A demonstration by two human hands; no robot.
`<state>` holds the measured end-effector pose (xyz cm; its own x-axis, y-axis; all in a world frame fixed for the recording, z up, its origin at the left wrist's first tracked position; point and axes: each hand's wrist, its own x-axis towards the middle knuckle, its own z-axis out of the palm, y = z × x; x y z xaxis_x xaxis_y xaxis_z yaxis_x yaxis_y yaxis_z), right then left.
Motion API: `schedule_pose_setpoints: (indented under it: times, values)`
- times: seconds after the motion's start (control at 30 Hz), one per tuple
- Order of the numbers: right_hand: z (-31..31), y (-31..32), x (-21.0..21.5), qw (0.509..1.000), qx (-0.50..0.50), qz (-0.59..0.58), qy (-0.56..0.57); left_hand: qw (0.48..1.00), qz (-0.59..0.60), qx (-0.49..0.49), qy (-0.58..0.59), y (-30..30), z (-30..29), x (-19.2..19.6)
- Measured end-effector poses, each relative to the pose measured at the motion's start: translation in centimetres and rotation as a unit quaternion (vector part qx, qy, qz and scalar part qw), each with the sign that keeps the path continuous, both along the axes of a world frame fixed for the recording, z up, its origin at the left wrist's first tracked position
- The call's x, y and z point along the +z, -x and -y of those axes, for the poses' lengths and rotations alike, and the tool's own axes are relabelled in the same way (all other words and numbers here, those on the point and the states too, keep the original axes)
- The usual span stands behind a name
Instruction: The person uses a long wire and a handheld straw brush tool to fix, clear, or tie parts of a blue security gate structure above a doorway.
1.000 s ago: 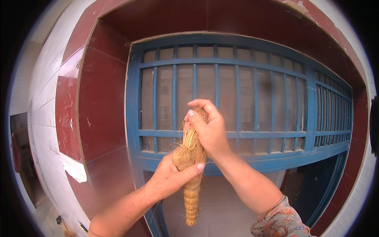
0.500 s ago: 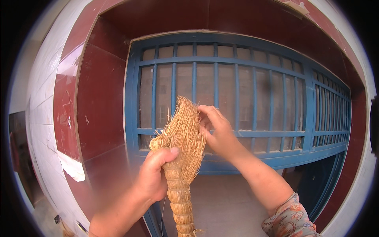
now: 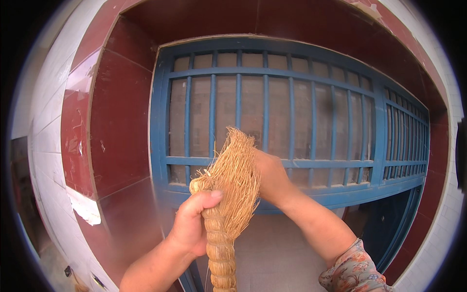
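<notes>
A straw hand broom stands almost upright in front of me. Its thick stem is bound into ring-like bulges and runs down past the lower edge, while loose straw bristles fan out above. My left hand is closed around the stem just below the bristles, thumb across the front. A rounded knot of straw sticks out beside that thumb. My right hand is at the right side of the bristles, its fingers hidden behind them, so their grip does not show.
Ahead is a window with a blue barred frame and dusty panes. Dark red tiles surround it. A dark opening shows at lower right. At far left stands a white tiled wall.
The bristles and the left hand have shifted slightly right and down. My right hand's fingers, earlier visible at the bristles' edge, have passed behind the straw.
</notes>
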<state>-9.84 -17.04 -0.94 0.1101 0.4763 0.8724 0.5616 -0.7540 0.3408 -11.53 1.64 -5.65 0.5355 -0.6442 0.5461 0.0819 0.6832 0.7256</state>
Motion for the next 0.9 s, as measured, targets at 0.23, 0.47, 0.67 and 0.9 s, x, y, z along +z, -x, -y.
schedule_pose_setpoints:
  times: [0.23, 0.47, 0.67, 0.9]
  values:
    - [0.3, -0.4, -0.8, 0.990, 0.033, 0.107, 0.086, 0.998, -0.027, 0.021, -0.059, 0.1, -1.1, -0.9]
    - [7.7, 0.6, 5.1, 0.960, -0.232, 0.149, 0.041, 0.986, 0.025, 0.166, -0.004, 0.0, -4.3, -0.7]
    - [9.2, 1.7, 11.8, 0.968, 0.064, -0.052, -0.235, 0.980, 0.001, 0.194, 0.040, -4.1, -5.2, -1.7]
    - [-1.0, 0.0, 18.6, 0.957, 0.195, -0.126, -0.176, 0.926, 0.167, 0.337, 0.036, -7.2, -2.9, -0.2]
